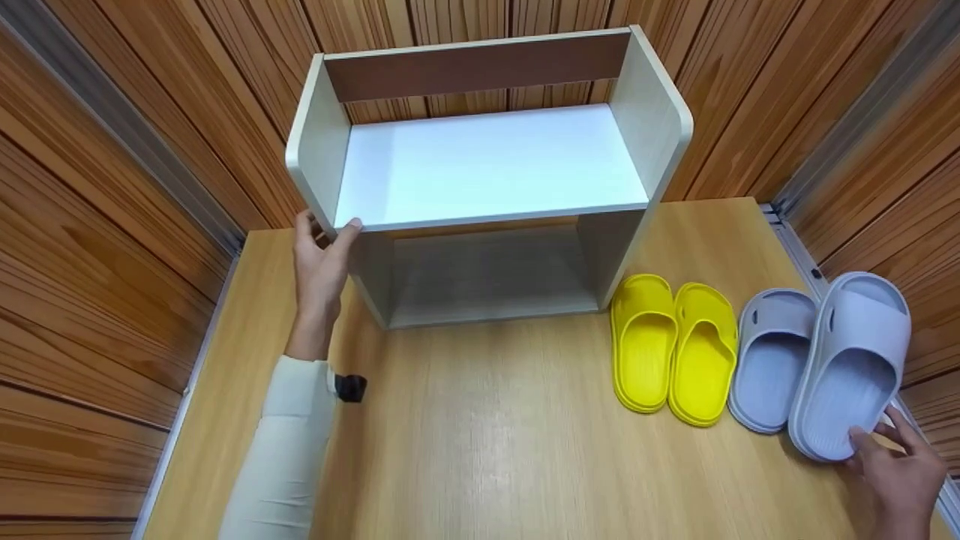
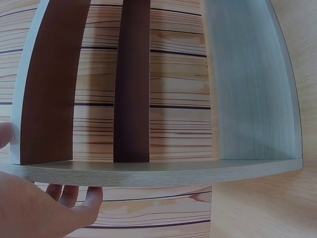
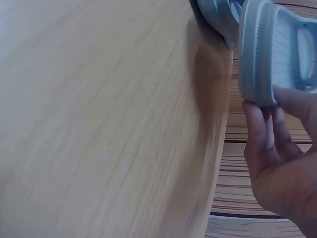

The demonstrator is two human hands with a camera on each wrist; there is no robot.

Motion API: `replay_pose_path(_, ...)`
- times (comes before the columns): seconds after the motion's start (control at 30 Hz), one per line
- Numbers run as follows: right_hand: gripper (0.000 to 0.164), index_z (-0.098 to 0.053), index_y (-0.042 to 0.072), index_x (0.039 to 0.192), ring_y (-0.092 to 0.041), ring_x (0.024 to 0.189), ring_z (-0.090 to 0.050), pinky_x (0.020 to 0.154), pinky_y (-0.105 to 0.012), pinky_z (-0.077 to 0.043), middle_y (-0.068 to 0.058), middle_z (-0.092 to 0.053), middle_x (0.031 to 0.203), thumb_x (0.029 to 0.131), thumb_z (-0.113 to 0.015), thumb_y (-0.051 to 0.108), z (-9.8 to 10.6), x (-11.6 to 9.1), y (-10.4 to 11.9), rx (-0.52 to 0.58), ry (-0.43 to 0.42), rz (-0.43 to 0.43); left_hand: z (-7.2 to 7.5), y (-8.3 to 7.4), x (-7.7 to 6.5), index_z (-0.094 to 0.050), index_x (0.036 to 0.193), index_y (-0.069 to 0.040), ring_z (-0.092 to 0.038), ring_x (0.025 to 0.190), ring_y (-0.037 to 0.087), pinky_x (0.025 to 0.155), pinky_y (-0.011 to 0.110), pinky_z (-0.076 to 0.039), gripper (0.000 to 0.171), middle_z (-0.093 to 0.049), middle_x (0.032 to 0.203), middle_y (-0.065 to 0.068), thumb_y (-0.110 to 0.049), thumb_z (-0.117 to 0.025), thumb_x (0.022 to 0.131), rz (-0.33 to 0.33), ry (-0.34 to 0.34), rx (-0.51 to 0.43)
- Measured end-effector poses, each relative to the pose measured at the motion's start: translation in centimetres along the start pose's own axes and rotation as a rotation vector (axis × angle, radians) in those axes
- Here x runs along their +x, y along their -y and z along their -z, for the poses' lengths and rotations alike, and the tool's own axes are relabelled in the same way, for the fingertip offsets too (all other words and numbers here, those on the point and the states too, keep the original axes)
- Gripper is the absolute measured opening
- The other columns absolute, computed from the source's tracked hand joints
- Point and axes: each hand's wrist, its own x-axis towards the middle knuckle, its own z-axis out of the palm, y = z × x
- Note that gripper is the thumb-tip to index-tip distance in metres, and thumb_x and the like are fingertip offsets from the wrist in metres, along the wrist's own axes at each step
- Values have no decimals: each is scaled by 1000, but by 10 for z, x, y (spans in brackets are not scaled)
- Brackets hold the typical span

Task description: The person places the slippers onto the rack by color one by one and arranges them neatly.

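Observation:
A small two-tier shelf rack stands upright against the back wall. At its left side my left hand grips the side panel, thumb on the front edge of the upper board and fingers round the outside. In the left wrist view, the fingers curl under that panel. On the far right, my right hand pinches the heel of a grey-blue slipper. The right wrist view shows this slipper lifted off the surface, thumb on the insole side and fingers beneath the sole.
The matching grey-blue slipper lies just left of the held one. Beside it sit two yellow slippers, toes toward the rack. Wood-patterned walls enclose the wooden surface at left, back and right, with metal strips along the edges.

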Motion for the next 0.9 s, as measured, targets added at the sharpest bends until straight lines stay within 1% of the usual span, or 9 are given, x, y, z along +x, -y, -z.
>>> replay_pose_path(0.1,66,-51,20,149,4,59,-57,47,-17,-49,17,-56,92,90,-65,-7,-2,-1,2,4,23,42,0,0,-1,-36,149,-9,-41,132,27,109,45,-37,63,-40,150,13,-26,-67,97,-1,0,1)
replay_pose_path(0.2,65,-50,21,149,4,68,-56,50,-16,-50,16,-53,97,92,-64,-6,-7,-2,5,-28,38,59,0,-1,-1,-36,150,-11,-40,134,27,110,46,-36,63,-39,151,13,-27,-67,97,9,-1,4)
replay_pose_path(0.33,62,-49,18,150,2,76,-53,55,-13,-50,15,-51,102,94,-63,-5,-12,-4,8,-150,43,163,-1,-2,0,-36,149,-11,-40,134,27,110,47,-36,63,-39,152,12,-27,-67,97,19,-7,7)
replay_pose_path(0.43,59,-51,14,148,1,77,-52,57,-12,-50,16,-52,101,93,-64,-4,-17,-5,11,-217,39,273,-1,-2,0,-36,150,-11,-40,134,27,110,46,-36,63,-39,151,12,-28,-67,97,17,-5,11)
replay_pose_path(0.6,55,-55,9,144,1,77,-53,56,-12,-49,22,-54,99,91,-66,-5,-23,-9,19,-242,48,416,-1,-1,0,-36,150,-11,-40,133,26,109,46,-37,63,-39,151,12,-27,-67,97,11,0,10)
replay_pose_path(0.83,54,-55,1,141,4,80,-55,57,-10,-48,24,-55,103,90,-64,-12,-30,-16,30,-230,86,555,0,0,1,-35,151,-11,-40,135,27,110,46,-36,63,-39,153,11,-27,-66,98,14,-5,15)
replay_pose_path(0.9,53,-54,-1,140,3,82,-54,58,-10,-48,24,-55,105,90,-64,-13,-32,-19,34,-228,101,602,0,0,0,-36,150,-10,-41,133,28,108,45,-37,63,-40,150,12,-26,-66,98,-6,-2,5)
